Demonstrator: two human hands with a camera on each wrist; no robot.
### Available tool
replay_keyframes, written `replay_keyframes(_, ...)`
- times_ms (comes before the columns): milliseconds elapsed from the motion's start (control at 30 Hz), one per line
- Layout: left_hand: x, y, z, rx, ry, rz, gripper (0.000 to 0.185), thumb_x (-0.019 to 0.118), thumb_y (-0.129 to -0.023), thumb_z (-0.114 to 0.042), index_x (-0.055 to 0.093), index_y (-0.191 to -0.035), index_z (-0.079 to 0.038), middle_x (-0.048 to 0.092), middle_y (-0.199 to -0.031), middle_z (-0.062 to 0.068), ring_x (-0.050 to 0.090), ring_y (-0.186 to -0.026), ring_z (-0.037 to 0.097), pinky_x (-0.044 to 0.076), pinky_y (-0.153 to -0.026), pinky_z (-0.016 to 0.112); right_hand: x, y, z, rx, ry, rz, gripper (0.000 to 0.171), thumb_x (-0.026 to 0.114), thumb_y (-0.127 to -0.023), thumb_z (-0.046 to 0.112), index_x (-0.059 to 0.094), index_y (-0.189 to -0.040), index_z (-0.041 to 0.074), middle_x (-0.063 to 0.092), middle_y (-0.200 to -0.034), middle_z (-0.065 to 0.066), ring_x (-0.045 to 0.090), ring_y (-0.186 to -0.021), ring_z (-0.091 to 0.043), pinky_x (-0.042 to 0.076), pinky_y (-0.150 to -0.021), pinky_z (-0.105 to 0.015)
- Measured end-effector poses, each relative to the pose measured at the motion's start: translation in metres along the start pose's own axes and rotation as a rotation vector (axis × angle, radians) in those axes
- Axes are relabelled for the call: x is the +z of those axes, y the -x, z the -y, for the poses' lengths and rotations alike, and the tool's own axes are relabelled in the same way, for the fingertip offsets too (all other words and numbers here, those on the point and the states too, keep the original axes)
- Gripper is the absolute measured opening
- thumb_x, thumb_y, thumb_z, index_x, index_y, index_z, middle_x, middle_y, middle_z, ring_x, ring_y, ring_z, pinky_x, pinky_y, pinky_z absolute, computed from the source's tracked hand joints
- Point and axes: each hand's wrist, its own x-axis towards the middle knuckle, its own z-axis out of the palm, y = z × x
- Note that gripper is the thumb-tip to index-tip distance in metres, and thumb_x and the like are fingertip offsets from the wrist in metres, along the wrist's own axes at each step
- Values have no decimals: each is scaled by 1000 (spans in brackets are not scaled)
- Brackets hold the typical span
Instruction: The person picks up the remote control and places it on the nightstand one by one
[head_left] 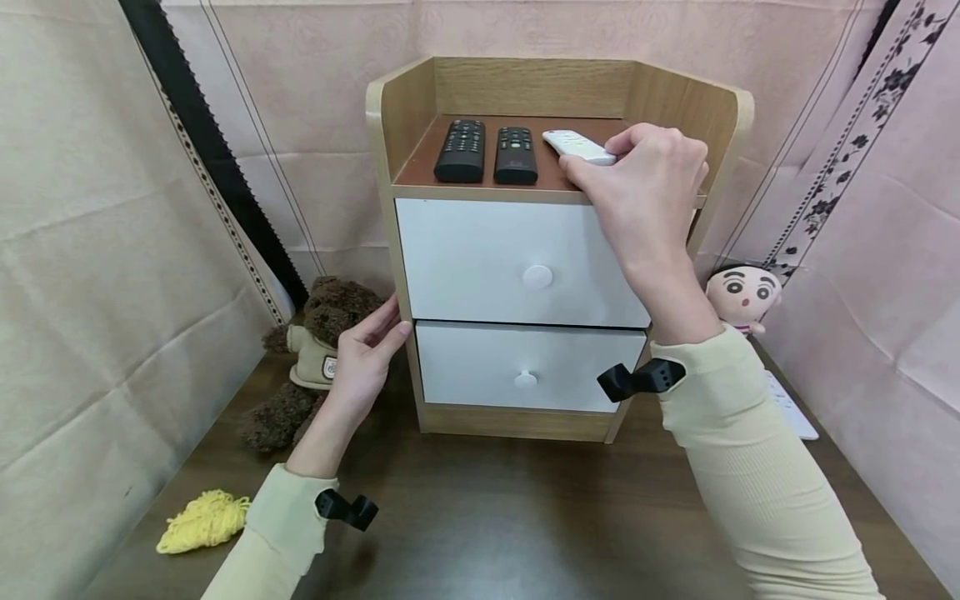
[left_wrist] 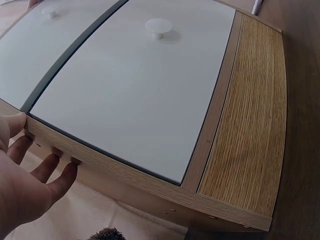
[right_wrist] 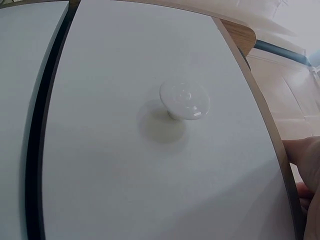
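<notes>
My right hand (head_left: 645,187) curls over the near end of the slim white remote control (head_left: 577,146), fingers pinching it, though my knuckles hide the exact grip. It lies on the brown top shelf of the small wooden two-drawer cabinet (head_left: 390,250), right of two black remote controls (head_left: 487,152). My left hand (head_left: 365,354) rests flat, fingers straight, against the cabinet's left side.
</notes>
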Motion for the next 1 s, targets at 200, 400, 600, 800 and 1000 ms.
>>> replay_keyframes(200,0,0,1,-7,0,-4,52,61,-104,-4,46,-153,-5,50,-153,12,47,-141,19,42,-111,29,-1,2,-2,-17,-26,12,47,88,-79,46,82,-100,5,76,-93,-11,57,-106,-25,34,-101,-39)
replay_keyframes(400,1,0,0,-9,0,2,52,60,-104,-4,45,-154,-4,50,-153,11,46,-142,19,42,-111,29,0,5,-3,-58,-39,-23,43,85,-81,42,81,-98,3,76,-89,-11,59,-100,-26,35,-98,-39)
replay_keyframes(600,1,0,0,-15,7,-2,52,60,-104,-3,44,-154,-4,49,-153,12,46,-142,20,42,-111,28,2,10,-3,-104,-53,-74,41,84,-83,41,81,-96,2,74,-89,-12,61,-91,-24,39,-97,-36)
replay_keyframes(800,1,1,0,-15,9,0,52,59,-104,-3,44,-154,-3,48,-154,12,45,-143,20,41,-111,29,2,13,-2,-138,-58,-87,40,84,-82,39,80,-94,2,74,-87,-11,61,-88,-24,40,-97,-36)
replay_keyframes(1000,1,1,1,-10,7,4,52,59,-105,-4,44,-154,-4,48,-155,11,44,-143,20,42,-111,29,3,15,-1,-166,-80,-92,38,85,-83,37,80,-94,1,74,-87,-11,63,-88,-24,40,-96,-36)
